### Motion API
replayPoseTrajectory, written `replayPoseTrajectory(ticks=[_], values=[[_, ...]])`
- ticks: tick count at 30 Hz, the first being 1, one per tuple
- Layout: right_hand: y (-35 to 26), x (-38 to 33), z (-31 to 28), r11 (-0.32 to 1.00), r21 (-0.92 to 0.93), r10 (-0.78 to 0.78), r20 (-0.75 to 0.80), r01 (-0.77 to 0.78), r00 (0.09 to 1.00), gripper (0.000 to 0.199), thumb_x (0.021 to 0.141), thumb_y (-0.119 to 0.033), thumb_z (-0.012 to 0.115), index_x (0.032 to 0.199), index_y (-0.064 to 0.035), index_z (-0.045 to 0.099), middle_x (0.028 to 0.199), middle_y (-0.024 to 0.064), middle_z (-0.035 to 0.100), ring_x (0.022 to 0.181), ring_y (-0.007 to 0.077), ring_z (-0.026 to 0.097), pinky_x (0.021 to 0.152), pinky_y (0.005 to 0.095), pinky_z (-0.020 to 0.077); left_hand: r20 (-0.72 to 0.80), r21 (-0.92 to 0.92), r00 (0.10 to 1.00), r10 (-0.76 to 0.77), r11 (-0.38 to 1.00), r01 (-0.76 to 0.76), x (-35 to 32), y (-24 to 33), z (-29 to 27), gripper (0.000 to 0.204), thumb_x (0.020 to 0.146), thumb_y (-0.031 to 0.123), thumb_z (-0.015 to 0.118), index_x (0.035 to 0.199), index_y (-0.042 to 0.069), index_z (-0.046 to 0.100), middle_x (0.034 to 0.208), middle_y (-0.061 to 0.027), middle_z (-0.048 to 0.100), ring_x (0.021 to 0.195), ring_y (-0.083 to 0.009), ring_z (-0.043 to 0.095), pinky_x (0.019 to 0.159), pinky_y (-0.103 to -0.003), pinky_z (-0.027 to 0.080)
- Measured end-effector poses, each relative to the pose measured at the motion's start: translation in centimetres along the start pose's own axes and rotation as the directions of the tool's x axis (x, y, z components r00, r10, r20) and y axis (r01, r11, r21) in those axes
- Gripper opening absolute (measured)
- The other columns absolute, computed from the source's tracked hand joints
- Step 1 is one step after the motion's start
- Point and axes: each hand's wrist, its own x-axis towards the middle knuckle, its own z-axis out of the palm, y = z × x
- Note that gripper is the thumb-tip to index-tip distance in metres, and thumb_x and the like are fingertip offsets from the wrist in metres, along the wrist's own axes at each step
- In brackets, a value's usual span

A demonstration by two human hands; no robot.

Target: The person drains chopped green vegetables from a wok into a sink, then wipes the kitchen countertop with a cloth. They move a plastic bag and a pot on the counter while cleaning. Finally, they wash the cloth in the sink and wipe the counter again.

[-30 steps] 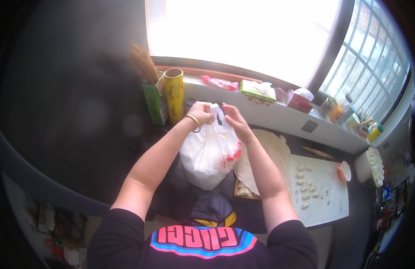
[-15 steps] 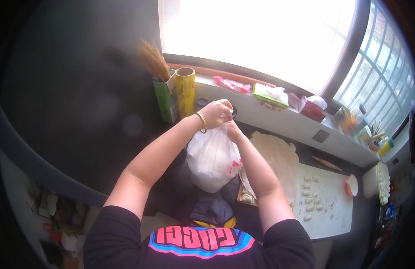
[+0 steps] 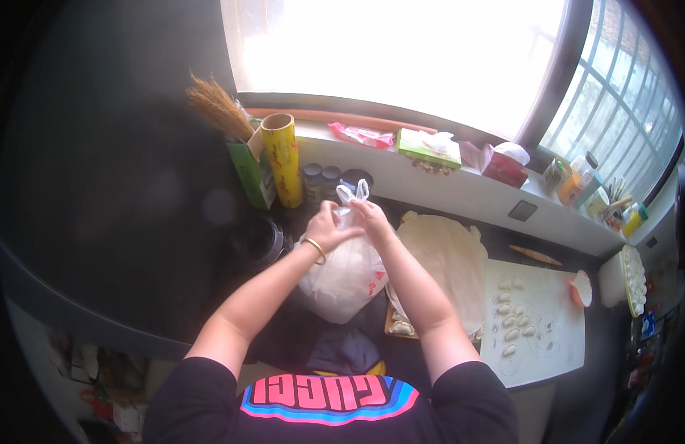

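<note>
A full white plastic bag [image 3: 339, 285] with red marks stands on the dark counter in front of me. Its contents cannot be made out. My left hand [image 3: 330, 229], with a gold bangle at the wrist, closes on the left side of the gathered neck, thumb stretched across it. On the other side my right hand [image 3: 369, 217] pinches the neck just under the handle loops, which stick up above my fingers. To the right, a pale cloth [image 3: 442, 259] covers most of a board, with several dumplings [image 3: 400, 325] showing at its near edge.
Several more dumplings [image 3: 511, 322] lie on a white mat [image 3: 557, 348] beside a pink-rimmed bowl [image 3: 580, 288] and a rolling pin [image 3: 535, 255]. Behind the bag stand dark jars [image 3: 313, 181], a yellow roll [image 3: 282, 159] and a green box [image 3: 248, 174]. A tissue box [image 3: 429, 150] sits on the sill.
Both hands have come down and nearer me along the bag's neck. The handle loops now show above the fingers. My view has shifted slightly.
</note>
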Motion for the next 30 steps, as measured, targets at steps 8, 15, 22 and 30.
replayPoseTrajectory(ticks=[8, 15, 22, 30], values=[[-3.8, 0.0, -1.9, 0.936, -0.347, 0.038, 0.286, 0.066, 0.957, 0.029, 0.087, -0.031, 0.056, 0.082, -0.0042, 0.064, 0.070, -0.0019, 0.057, 0.063, 0.0047, 0.046, 0.057, 0.0220, 0.0372, -0.289, -0.074, 0.949, 0.129, 0.985, -0.157, -0.5, -1.9, 2.7, 0.012, 0.067, 0.001, 0.051, 0.077, -0.001, 0.055, 0.073, -0.0176, 0.056, 0.070, -0.0345, 0.055, 0.063, -0.037, 0.045], [-5.3, -0.7, 0.9, 0.169, -0.735, 0.006, 0.667, 0.656, 0.745, 0.009, 0.075, -0.012, 0.064, 0.082, -0.0121, 0.069, 0.076, 0.0061, 0.057, 0.069, 0.0223, 0.057, 0.064, 0.0326, 0.0469, 0.515, -0.717, 0.804, -0.299, 0.364, 0.595, 0.4, -4.4, -0.2, 0.019, 0.069, 0.000, 0.045, 0.084, 0.000, 0.056, 0.067, -0.0075, 0.054, 0.056, -0.0191, 0.052, 0.056, -0.030, 0.045], [-1.3, -1.4, 3.2, -0.008, -0.819, -0.627, 0.451, 0.574, 0.635, 0.009, 0.071, -0.013, 0.066, 0.079, -0.0158, 0.067, 0.072, 0.0008, 0.058, 0.058, 0.0187, 0.059, 0.052, 0.0285, 0.0486, 0.692, -0.707, 0.721, -0.015, 0.185, 0.683, 0.4, -3.9, -1.7, 0.029, 0.092, 0.024, 0.044, 0.110, 0.002, 0.051, 0.094, -0.0130, 0.060, 0.087, -0.0217, 0.059, 0.072, -0.032, 0.050], [0.3, -2.1, 2.2, 0.030, -0.925, -0.576, 0.294, 0.379, 0.763, 0.012, 0.074, -0.016, 0.064, 0.085, -0.0138, 0.067, 0.097, 0.0047, 0.064, 0.086, 0.0219, 0.062, 0.069, 0.0304, 0.0505, 0.405, -0.739, 0.811, -0.422, 0.371, 0.562, 2.0, -6.3, -0.8, 0.014, 0.082, 0.009, 0.062, 0.094, 0.001, 0.061, 0.083, -0.0053, 0.063, 0.070, -0.0137, 0.059, 0.065, -0.027, 0.049]])
